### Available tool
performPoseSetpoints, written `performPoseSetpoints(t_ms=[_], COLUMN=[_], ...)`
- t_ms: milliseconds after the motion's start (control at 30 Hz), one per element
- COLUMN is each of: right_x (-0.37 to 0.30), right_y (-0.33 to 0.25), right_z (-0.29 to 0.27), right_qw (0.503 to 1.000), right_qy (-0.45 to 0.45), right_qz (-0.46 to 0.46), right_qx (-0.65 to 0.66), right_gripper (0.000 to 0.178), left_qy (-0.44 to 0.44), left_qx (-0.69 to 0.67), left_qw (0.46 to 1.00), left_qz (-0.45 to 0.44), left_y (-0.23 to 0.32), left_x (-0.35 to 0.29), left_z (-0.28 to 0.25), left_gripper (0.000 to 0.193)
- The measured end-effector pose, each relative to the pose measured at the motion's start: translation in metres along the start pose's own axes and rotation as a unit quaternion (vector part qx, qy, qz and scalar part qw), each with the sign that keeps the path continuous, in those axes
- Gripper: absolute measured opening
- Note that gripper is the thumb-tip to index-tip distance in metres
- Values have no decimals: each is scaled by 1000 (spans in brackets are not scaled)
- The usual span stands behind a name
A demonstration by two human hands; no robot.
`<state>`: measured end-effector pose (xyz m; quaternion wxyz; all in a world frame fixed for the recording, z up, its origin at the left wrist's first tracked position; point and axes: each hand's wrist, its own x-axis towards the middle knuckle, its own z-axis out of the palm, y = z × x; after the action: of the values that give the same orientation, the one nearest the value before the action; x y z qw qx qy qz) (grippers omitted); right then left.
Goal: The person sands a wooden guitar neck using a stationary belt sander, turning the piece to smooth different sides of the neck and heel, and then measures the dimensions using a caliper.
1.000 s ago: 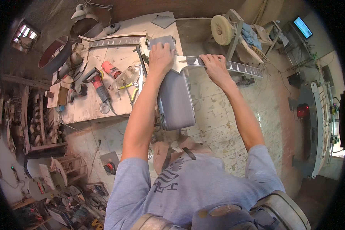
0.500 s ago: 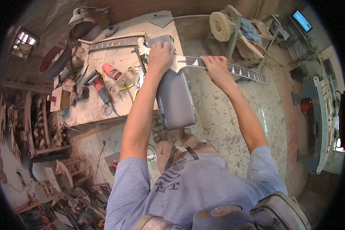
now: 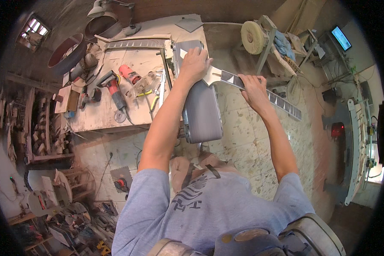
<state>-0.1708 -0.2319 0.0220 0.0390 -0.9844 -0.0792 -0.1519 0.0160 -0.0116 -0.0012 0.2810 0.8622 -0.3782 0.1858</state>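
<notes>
A guitar neck (image 3: 281, 103) with a dark fretboard and pale triangular inlays slants across the top of a belt sander (image 3: 204, 115). Its wide, pale wooden end (image 3: 213, 76) lies over the grey belt, while the fretboard reaches out to the right past the machine. My left hand (image 3: 195, 66) presses down on the pale end with fingers bent over it, hiding part of it. Around the fretboard, close to the pale end, my right hand (image 3: 254, 88) is closed. The underside of the wood against the belt is hidden.
On the workbench (image 3: 102, 115) to the left lie an angle grinder (image 3: 114, 94), a red power tool (image 3: 129, 74), yellow-handled pliers (image 3: 152, 102) and another inlaid fretboard (image 3: 136, 44). A round buffing wheel (image 3: 252, 37) stands beyond, right of the sander. Cables trail across the floor.
The guitar neck has swung so that its right end is now nearer to me, and my right hand has come nearer with it. My left hand stays on the pale end. The view has shifted slightly.
</notes>
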Motion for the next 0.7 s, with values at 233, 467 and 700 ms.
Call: performPoseSetpoints(t_ms=[233, 467, 700], right_x=[-12, -16, -8], right_y=[-13, -20, -27], right_z=[-24, -32, -31], right_qw=[999, 998, 997], right_qy=[-40, -55, -69], right_qz=[4, 5, 13], right_qx=[6, -5, -16], right_gripper=[65, 67, 70], left_qy=[-37, -34, -6], left_qx=[-52, -70, -90], left_qw=[998, 997, 996], left_qz=[5, 26, 4], left_y=[6, 9, 5], left_x=[2, 0, -4], left_z=[-2, 5, 5], left_gripper=[31, 32, 31])
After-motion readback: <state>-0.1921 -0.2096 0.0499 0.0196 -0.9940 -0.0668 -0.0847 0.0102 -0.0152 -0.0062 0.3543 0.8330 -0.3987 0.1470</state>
